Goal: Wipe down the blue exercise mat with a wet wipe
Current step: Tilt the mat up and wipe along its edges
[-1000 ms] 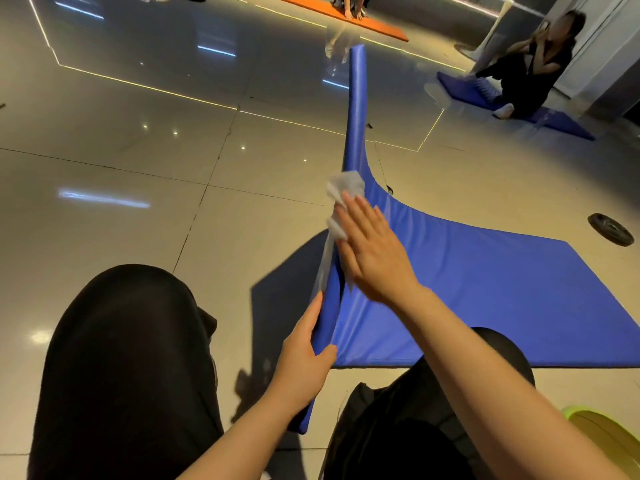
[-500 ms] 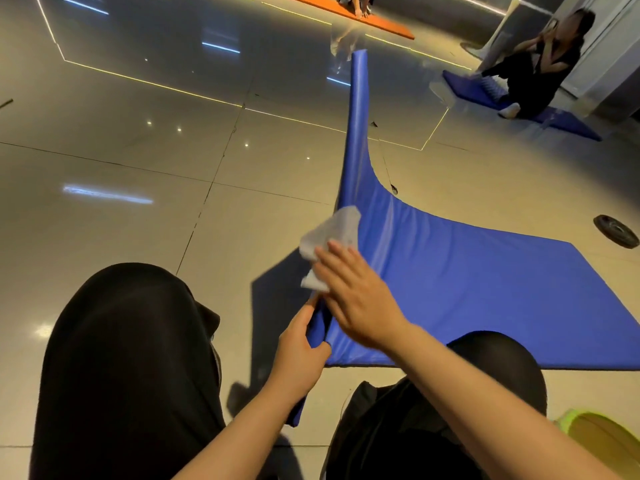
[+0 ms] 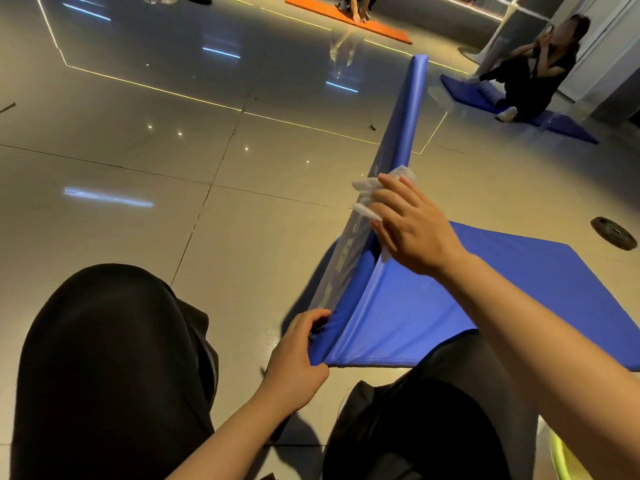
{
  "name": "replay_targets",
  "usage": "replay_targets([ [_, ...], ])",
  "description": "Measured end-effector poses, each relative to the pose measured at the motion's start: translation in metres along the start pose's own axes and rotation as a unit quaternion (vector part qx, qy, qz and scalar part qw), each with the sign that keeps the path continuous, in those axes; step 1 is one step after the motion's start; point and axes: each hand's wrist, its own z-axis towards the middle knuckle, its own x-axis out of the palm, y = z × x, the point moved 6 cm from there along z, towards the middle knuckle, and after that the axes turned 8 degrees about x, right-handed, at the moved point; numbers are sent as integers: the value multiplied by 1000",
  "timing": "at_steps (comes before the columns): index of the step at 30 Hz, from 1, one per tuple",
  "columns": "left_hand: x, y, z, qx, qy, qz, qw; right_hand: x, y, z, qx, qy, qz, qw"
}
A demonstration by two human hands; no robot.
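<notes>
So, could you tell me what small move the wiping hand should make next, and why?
Probably slide the right hand with the wet wipe farther up the raised edge of the blue mat. The wipe sits about midway along that edge, a long stretch lies beyond it, and the left hand grips the near corner, holding the edge up.

Glossy grey tiled floor (image 3: 138, 161), reflected strip lights, orange mat (image 3: 349, 20)
</notes>
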Motion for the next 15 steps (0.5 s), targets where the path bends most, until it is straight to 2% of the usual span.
replay_targets([
  [3,11,-13,10,43,60,143,987,13,12,-25,22,-9,24,999],
  [5,20,-25,29,73,71,208,973,20,12,-39,39,-15,30,999],
  [9,45,-47,68,104,95,223,965,27,8,-52,60,-3,40,997],
  [12,53,-45,62,111,63,198,972,25,2,-59,27,8,35,999],
  [15,56,-33,42,146,43,190,970,15,-14,-58,3,-13,20,1000],
])
